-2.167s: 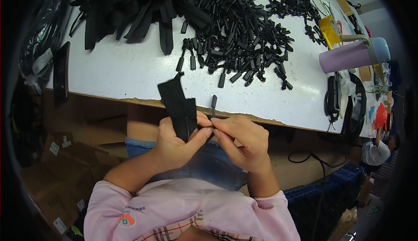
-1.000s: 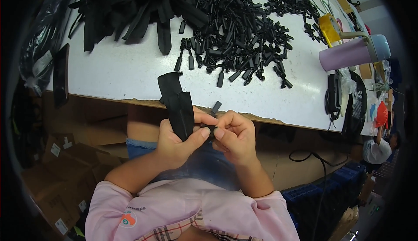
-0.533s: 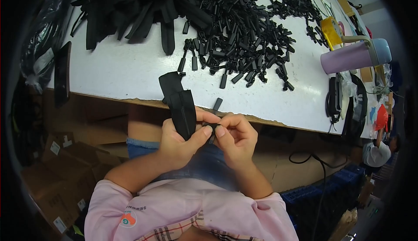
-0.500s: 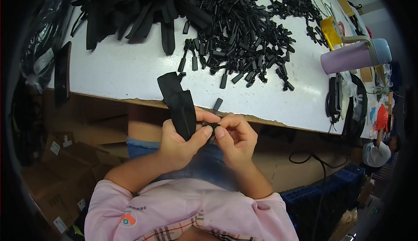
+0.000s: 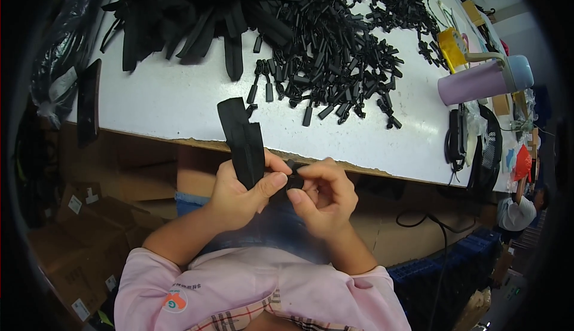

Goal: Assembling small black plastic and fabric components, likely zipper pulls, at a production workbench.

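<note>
A folded black zipper strip (image 5: 244,145) stands up out of my left hand (image 5: 234,198), held between thumb and fingers just off the table's front edge. Its lower end runs toward my fingertips. My right hand (image 5: 330,199) is closed in a pinch beside it, fingertips at a small dark zipper slider (image 5: 294,180) at the strip's end. Fingers partly cover the slider, so I cannot tell how it sits on the tape. Beyond my hands, a heap of black zipper sliders with long pulls (image 5: 329,62) lies on the white table (image 5: 179,107).
Black zipper strips (image 5: 179,14) are piled at the back left. A dark flat phone-like slab (image 5: 88,101) lies on the left edge. At the right stand a purple bottle (image 5: 472,83) and a yellow object (image 5: 452,47). Cardboard boxes (image 5: 78,247) are below left; another person (image 5: 517,212) is far right.
The pull tab that stuck up above my fingertips no longer shows there. My fingertips have parted slightly, showing more of the small dark slider. The strip has shifted slightly left.
</note>
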`<action>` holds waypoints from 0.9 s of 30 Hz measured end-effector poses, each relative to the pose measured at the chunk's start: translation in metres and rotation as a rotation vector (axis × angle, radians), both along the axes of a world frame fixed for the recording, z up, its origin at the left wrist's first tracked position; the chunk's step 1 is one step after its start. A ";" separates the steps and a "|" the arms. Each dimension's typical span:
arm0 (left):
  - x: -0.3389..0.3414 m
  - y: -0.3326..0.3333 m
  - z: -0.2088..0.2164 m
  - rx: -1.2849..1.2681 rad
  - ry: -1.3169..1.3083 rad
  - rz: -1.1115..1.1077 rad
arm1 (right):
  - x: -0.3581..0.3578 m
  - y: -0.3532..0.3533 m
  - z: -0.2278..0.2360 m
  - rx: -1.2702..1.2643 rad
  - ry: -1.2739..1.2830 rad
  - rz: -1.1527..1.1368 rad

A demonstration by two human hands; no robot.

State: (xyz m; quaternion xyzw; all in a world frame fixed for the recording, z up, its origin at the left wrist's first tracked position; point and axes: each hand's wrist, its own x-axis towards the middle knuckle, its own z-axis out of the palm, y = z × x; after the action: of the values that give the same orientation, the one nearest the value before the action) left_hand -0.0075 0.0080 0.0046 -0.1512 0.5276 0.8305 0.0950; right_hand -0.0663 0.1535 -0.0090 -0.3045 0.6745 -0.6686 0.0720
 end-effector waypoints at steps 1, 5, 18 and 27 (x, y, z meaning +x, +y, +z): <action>0.001 0.003 -0.002 -0.106 0.104 0.025 | -0.001 0.000 0.006 0.067 -0.085 0.001; 0.005 0.010 -0.008 -0.246 0.307 0.185 | -0.009 0.001 0.011 0.111 -0.194 0.255; 0.009 -0.012 -0.015 -0.123 0.131 0.117 | 0.019 -0.004 0.079 -0.644 -0.343 0.842; 0.013 -0.011 -0.012 0.041 0.101 0.200 | 0.003 -0.025 0.118 -0.700 -0.386 1.151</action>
State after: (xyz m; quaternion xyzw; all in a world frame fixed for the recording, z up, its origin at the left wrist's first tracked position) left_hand 0.0053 -0.0028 -0.0070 -0.1590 0.4969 0.8531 -0.0122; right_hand -0.0631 0.1288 0.1091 -0.4946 0.1260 -0.7443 0.4307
